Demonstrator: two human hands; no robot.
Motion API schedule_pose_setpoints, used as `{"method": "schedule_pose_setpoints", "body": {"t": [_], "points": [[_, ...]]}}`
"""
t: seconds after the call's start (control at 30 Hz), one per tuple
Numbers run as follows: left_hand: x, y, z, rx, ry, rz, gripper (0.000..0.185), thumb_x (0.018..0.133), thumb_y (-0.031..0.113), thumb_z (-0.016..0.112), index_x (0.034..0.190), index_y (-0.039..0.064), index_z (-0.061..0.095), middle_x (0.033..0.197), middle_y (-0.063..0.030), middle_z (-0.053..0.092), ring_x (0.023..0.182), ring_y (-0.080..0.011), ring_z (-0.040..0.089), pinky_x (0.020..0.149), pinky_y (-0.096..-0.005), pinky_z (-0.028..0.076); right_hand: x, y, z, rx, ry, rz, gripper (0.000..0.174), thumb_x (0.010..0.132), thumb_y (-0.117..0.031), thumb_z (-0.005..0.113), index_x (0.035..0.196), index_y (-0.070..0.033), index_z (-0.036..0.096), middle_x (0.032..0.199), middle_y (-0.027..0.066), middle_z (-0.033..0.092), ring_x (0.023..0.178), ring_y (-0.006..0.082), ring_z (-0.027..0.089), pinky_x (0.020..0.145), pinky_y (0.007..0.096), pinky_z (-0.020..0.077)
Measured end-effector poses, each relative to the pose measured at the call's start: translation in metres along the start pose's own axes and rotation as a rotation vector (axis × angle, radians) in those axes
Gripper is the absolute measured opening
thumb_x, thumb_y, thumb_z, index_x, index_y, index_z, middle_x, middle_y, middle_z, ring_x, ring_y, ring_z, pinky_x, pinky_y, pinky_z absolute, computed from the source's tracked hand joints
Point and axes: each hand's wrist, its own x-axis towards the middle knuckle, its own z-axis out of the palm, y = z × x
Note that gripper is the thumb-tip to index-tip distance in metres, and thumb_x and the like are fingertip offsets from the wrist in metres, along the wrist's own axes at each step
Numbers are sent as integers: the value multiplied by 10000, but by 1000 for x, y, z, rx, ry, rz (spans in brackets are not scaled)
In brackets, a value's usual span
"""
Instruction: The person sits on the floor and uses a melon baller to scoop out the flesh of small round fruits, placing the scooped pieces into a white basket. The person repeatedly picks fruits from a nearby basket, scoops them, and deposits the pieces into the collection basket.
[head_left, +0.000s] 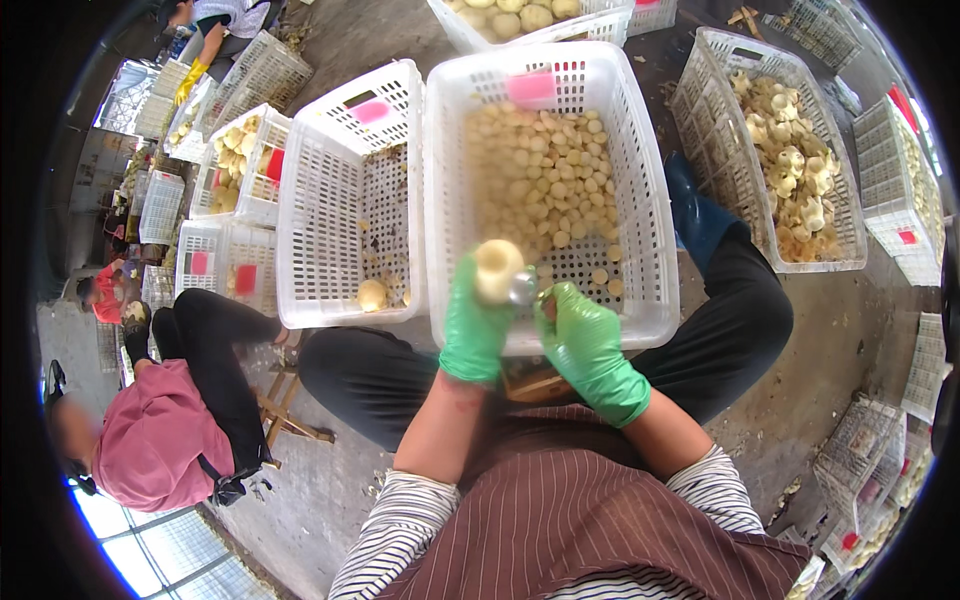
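My left hand (476, 322), in a green glove, holds a pale, round peeled fruit or vegetable (498, 264) with a hollow cut in its top. The gloved fist of my right hand (581, 341) closes on a small tool, its handle mostly hidden. A shiny, blurred metal head (523, 288), apparently the tool's scoop, meets the side of the pale piece. Both hands are over the near end of a white plastic crate (661, 247). Inside that crate lie many small pale balls (555, 172), heaped toward the far end, with a few loose ones near my right hand.
Left of the middle crate, another white crate (319, 195) contains a whole pale piece (371, 295) and scraps. A crate of carved remains (686, 97) stands at the right. Whole pieces (517, 16) fill one beyond. A seated person (161, 442) is at left; another wears yellow gloves (191, 79).
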Motion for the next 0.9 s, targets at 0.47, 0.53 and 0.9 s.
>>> {"method": "schedule_pose_setpoints", "body": {"t": [0.47, 0.53, 0.9], "points": [[-26, 49, 33, 717, -265, -15, 674, 736, 59, 762, 1352, 78, 488, 1141, -50, 454, 1048, -191, 571, 900, -299, 515, 2, -15, -27, 793, -685, 556, 244, 896, -210, 587, 947, 29, 586, 767, 130, 632, 667, 266, 611, 610, 331, 483], [-27, 40, 36, 740, -286, 84, 678, 736, 78, 755, 1354, 77, 478, 1186, -69, 480, 1048, -194, 574, 900, -304, 516, 5, -16, -36, 1271, -889, 900, 191, 910, -202, 568, 890, -13, 586, 649, 26, 562, 514, 165, 532, 476, 275, 429], [-15, 3, 15, 44, -182, 65, 660, 856, 464, 685, 1356, 116, 434, 1289, -115, 517, 1115, -269, 567, 872, -397, 524, 15, -3, -22, 1053, -577, 637, 206, 915, -204, 605, 1005, -19, 598, 704, -14, 591, 470, 98, 500, 391, 225, 387]]}}
